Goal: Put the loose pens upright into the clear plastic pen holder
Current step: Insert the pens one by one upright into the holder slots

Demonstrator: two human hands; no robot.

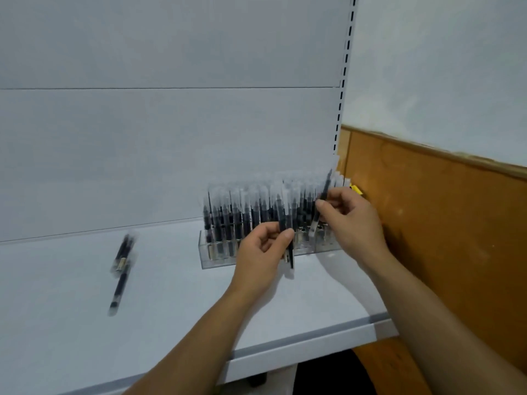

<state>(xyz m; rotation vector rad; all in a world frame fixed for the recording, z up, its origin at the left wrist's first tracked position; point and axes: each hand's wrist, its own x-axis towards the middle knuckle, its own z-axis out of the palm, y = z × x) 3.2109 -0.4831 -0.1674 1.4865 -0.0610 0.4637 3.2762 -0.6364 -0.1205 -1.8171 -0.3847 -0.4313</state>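
Observation:
A clear plastic pen holder (216,256) stands at the back right of a white shelf, packed with several upright dark pens with clear caps. My left hand (263,252) grips a couple of dark pens (290,259) in front of the holder, held nearly upright. My right hand (352,220) pinches one dark pen (325,192) over the holder's right end, tilted slightly. A few loose pens (122,263) lie on the shelf to the left, blurred.
The white shelf (171,309) has a front lip (285,349) close to me and a white back panel behind. A slotted upright (343,81) and a brown wooden panel (442,218) stand on the right. Something yellow (356,189) shows behind the holder.

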